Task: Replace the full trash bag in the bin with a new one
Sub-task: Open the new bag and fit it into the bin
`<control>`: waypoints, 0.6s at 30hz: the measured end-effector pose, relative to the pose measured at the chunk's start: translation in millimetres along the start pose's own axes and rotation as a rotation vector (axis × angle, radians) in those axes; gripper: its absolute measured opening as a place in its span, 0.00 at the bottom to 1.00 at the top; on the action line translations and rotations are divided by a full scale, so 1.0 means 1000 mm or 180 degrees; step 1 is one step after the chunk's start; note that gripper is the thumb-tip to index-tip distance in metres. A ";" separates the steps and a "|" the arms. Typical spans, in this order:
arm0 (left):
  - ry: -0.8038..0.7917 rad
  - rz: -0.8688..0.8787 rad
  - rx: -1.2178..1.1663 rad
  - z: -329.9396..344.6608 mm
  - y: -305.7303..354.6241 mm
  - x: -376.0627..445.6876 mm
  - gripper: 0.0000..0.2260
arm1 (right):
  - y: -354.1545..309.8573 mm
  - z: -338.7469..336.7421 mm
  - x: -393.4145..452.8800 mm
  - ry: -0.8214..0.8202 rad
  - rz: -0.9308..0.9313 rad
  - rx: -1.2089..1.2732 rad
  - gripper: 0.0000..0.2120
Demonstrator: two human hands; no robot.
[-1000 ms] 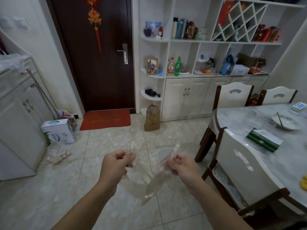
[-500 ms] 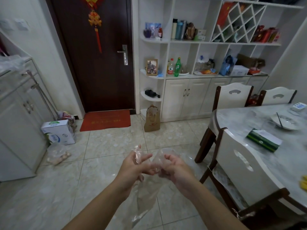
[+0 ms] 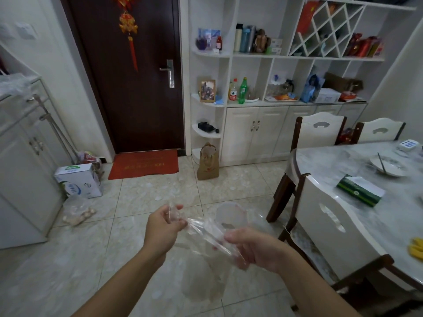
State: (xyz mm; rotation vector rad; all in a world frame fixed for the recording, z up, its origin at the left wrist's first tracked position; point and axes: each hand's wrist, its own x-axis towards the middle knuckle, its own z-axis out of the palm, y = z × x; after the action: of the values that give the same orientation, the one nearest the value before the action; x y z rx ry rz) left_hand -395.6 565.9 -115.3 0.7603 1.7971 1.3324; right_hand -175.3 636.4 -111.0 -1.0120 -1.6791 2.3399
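Low in the middle of the frame, both hands hold a clear, thin trash bag [image 3: 206, 234] out over the tiled floor [image 3: 68, 271]. At centre, the left hand [image 3: 163, 227] pinches one bunched edge of the film between thumb and fingers, while the right hand [image 3: 254, 248], lower and further right, has its fingers curled round another part of it; the plastic stretches taut between the two, and the rest hangs loose below them toward the bottom of the frame. At the right edge stands a marble-topped table [image 3: 343, 165] with white chairs [image 3: 329, 225] drawn up beside it. A dark door [image 3: 137, 88] with a red mat [image 3: 144, 164] at its foot fills the upper left, and a white carton [image 3: 77, 181] sits on the floor at the left
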 end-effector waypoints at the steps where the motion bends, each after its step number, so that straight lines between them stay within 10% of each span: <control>1: -0.0128 0.0072 0.0184 0.000 -0.001 0.000 0.16 | -0.001 0.001 -0.002 -0.0252 0.0132 -0.0283 0.24; 9: -0.0882 0.0324 0.0437 0.009 -0.008 -0.009 0.19 | 0.003 0.018 0.019 0.0491 -0.0010 0.0012 0.05; 13: -0.0081 -0.0799 -0.0085 -0.010 -0.040 0.012 0.12 | 0.033 -0.001 0.022 0.1122 0.0586 0.1793 0.08; 18: 0.0066 -0.2149 -0.1107 -0.048 -0.086 0.019 0.08 | 0.076 -0.022 0.016 0.1389 0.1089 0.2170 0.07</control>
State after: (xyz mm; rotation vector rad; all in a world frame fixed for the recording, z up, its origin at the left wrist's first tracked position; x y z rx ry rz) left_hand -448.2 533.3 -194.5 -0.0589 1.5668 1.1320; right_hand -152.8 631.2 -188.5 -1.5552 -0.5216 2.3468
